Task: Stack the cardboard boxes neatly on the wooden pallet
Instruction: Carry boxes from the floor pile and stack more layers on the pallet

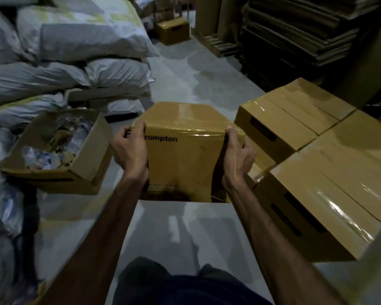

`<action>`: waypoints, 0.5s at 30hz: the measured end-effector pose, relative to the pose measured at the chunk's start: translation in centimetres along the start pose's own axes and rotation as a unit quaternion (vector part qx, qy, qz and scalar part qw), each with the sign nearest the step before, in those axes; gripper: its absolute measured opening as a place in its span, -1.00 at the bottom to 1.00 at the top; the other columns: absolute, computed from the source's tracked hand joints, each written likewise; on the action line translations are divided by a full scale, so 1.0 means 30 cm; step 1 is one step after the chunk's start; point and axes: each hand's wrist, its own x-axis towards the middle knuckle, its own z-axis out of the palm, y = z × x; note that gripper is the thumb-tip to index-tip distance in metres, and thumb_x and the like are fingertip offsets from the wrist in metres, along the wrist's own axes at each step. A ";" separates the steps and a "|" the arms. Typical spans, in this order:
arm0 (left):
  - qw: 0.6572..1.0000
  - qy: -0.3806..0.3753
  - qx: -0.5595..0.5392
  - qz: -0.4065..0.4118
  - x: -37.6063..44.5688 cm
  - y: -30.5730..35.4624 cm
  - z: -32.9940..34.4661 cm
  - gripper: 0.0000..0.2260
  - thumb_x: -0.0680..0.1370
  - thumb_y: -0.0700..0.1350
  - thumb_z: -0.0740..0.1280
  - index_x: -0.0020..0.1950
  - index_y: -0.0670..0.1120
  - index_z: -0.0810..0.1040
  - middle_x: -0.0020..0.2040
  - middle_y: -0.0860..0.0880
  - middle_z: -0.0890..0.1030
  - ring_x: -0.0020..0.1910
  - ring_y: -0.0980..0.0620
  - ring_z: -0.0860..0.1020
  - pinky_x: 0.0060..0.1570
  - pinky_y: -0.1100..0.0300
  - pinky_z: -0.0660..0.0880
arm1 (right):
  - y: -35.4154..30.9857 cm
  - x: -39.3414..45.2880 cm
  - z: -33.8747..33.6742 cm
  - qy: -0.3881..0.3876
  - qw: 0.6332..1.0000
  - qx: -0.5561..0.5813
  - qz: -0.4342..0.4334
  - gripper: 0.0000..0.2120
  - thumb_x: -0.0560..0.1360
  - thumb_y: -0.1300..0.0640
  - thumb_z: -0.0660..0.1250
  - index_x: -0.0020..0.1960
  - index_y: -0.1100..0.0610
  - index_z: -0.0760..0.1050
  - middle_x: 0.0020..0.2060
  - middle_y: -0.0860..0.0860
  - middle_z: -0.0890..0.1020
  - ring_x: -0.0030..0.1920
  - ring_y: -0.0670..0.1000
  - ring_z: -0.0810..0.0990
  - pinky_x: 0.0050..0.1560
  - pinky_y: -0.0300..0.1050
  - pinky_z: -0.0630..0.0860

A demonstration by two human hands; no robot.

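Gripping: both hands clamp the sealed cardboard box (185,146), left hand (128,148) curled over its upper left corner, right hand (238,153) curled round its upper right edge.
Box position: it sits straight ahead of the person, its base low by the grey floor (185,227); whether it rests there or is just clear cannot be told.
Pallet: no wooden pallet shows plainly; the stacked boxes (312,155) at the right likely sit on it, but their base is hidden.
Doing it well: judging by the grip, both holds are high on the box, so sliding the fingers lower or under the base would likely steady the load.
Placement: the open spot looks to be beside the stack's near left face, so I would square the box's edges to its neighbours and set it down flat, seams parallel.
Risk: glossy tape across the top may be slippery under the fingertips.
Count, sealed boxes: one in hand; about four tops visible in the stack at the right; one more far off by the back wall (173,31).
Count, open carton: one, full of scraps, at the left (53,150).
Count, sacks: many white sacks (75,40) piled at the left, too overlapped to number.
Count, flat cardboard: one tall dark pile of sheets (295,29) at the upper right.
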 end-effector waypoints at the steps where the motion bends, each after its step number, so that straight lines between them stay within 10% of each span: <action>1: 1.000 0.006 0.001 -0.005 0.062 0.004 0.020 -0.77 0.49 0.14 0.43 -0.11 -0.02 0.67 -0.21 0.06 0.68 -0.18 0.02 0.61 -0.09 -0.03 0.60 | 0.001 0.026 0.058 -0.003 1.000 -0.001 0.000 -0.29 0.36 -0.50 0.32 0.16 0.07 0.66 0.10 0.03 0.70 0.12 0.08 0.65 0.11 0.14 0.60; 5: 1.000 0.006 0.011 -0.012 0.323 -0.014 0.125 -0.72 0.43 0.16 0.43 -0.13 -0.06 0.66 -0.22 -0.02 0.67 -0.15 -0.06 0.62 -0.02 -0.15 0.60 | 0.030 0.144 0.288 0.018 1.000 -0.022 0.011 -0.62 0.49 -0.36 0.36 -0.15 -0.04 0.54 -0.18 -0.13 0.56 -0.10 -0.02 0.56 -0.07 0.00 0.48; 15: 0.981 -0.163 0.100 0.034 0.979 0.061 0.494 -0.68 0.45 0.22 0.39 -0.18 -0.03 0.65 -0.20 0.03 0.68 -0.11 -0.05 0.61 -0.07 0.02 0.51 | 0.032 0.312 0.806 0.211 0.972 -0.009 0.104 -0.31 0.43 -0.44 0.35 0.33 0.05 0.64 0.24 0.02 0.68 0.18 0.15 0.62 0.05 0.03 0.49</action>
